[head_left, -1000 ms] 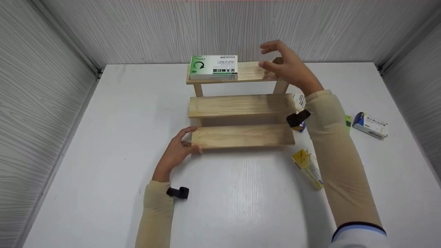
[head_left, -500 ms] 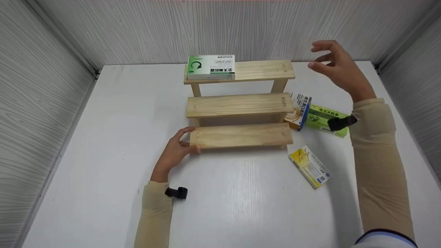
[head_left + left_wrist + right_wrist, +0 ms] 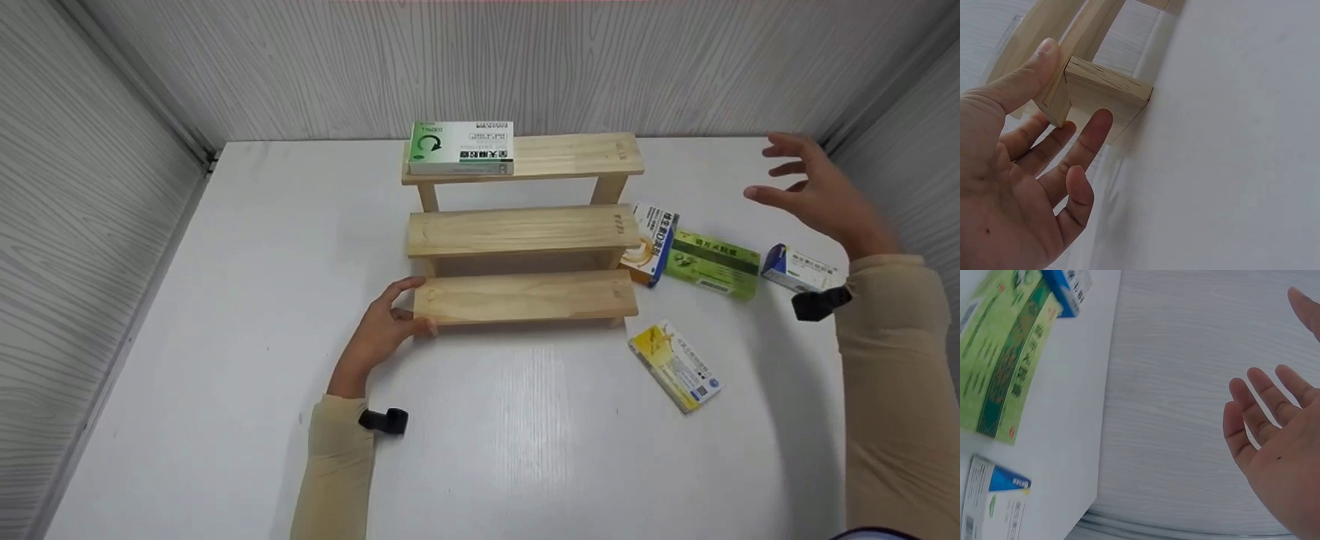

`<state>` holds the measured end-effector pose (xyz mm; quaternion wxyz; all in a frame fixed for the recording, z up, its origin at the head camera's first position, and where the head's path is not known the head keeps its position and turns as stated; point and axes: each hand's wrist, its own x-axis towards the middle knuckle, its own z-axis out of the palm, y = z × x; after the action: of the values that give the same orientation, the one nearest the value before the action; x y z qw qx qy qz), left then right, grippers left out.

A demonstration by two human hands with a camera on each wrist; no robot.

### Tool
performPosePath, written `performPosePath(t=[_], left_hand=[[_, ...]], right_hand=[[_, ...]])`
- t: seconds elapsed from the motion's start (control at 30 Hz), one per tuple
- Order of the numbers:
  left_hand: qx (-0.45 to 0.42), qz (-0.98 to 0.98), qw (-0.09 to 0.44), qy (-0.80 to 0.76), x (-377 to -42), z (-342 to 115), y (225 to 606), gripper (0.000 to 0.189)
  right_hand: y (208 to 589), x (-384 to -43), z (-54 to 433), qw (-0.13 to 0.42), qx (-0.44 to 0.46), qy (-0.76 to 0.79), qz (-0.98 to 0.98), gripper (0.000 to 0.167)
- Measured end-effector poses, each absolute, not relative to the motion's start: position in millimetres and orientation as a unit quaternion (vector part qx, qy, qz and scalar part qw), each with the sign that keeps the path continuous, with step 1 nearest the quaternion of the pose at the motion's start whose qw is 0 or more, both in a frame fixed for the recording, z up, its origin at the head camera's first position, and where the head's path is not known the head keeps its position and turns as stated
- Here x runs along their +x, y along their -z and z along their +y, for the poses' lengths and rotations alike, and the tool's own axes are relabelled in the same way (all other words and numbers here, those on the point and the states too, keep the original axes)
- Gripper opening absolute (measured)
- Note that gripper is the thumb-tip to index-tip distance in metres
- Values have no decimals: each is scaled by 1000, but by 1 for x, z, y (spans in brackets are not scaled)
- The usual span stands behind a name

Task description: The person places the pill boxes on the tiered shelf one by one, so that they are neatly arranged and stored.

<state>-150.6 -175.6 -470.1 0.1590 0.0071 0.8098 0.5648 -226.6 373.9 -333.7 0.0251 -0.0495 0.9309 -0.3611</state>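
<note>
A three-step wooden display rack [image 3: 517,229] stands on the white table. At its lowest step, my left hand [image 3: 380,330] grips the left end, thumb along the board [image 3: 1081,56] and fingers round its end in the left wrist view. A green and white medicine box [image 3: 461,146] lies flat on the left half of the top step. Off to the right, my right hand [image 3: 825,195] is in the air with its fingers spread and holds nothing. Nearest below it are a small blue and white box [image 3: 801,268] and a light green box [image 3: 712,264].
A blue, white and orange box [image 3: 651,244] lies right beside the rack's right side. Nearer the front, a yellow and white box [image 3: 675,365] lies at an angle on the table [image 3: 517,450]. Grey wood-grain walls [image 3: 517,67] enclose the back and sides.
My right hand has moved from the right end of the top step out to the right and then toward me, uncovering the boxes beside the rack. The left hand stays on the lowest step.
</note>
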Motion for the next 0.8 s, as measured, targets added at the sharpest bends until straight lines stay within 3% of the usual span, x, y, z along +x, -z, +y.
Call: performPosePath(t=[0.37,0.8], left_hand=[[13,803,157,-575,-150,-176,472,77],[1,812,164,-561,-152,-174,469,80]], right_hand=[[381,-208,420,85,-2,343,935,87],[429,-198,442,152,25,299,942,98]])
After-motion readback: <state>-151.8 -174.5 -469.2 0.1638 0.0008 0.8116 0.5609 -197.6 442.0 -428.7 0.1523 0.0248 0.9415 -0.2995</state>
